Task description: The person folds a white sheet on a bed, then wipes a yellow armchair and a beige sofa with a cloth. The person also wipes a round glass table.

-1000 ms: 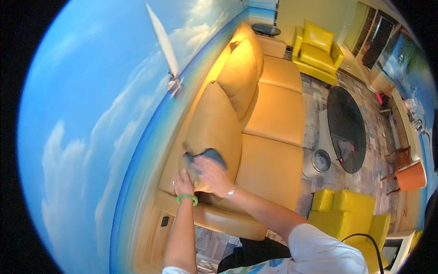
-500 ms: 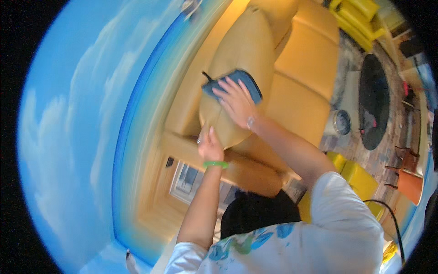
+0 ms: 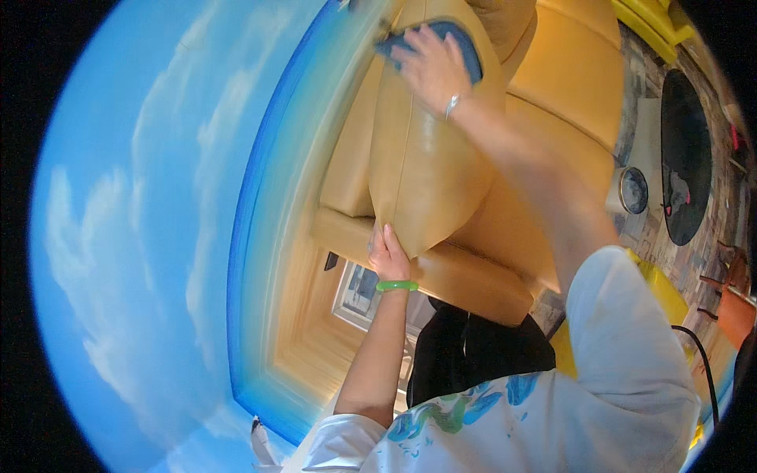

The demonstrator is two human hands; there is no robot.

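A tan leather-look cushion (image 3: 426, 165) stands against a sofa of the same colour, its pointed lower corner toward me. My left hand (image 3: 386, 251), with a green bangle at the wrist, grips that corner; some of its fingers are hidden behind it. Higher up, my right hand (image 3: 435, 71) lies flat with fingers spread over a dark blue cleaning cloth (image 3: 468, 54), pressing it to the cushion's face. The cloth looks thick and padded, with a dark edge. Motion blurs this hand and its forearm a little.
The tan sofa seat (image 3: 556, 87) runs along the right of the cushion, with the sofa arm (image 3: 473, 280) below. A wall painted as sky (image 3: 150, 236) rises at left. A dark oval table (image 3: 684, 158), a round fan-like thing (image 3: 632, 190) and yellow seats stand at right.
My right hand has slid the blue cloth up the cushion, away from me. My left hand keeps to the lower corner, now closed more firmly on it. The whole view has shifted.
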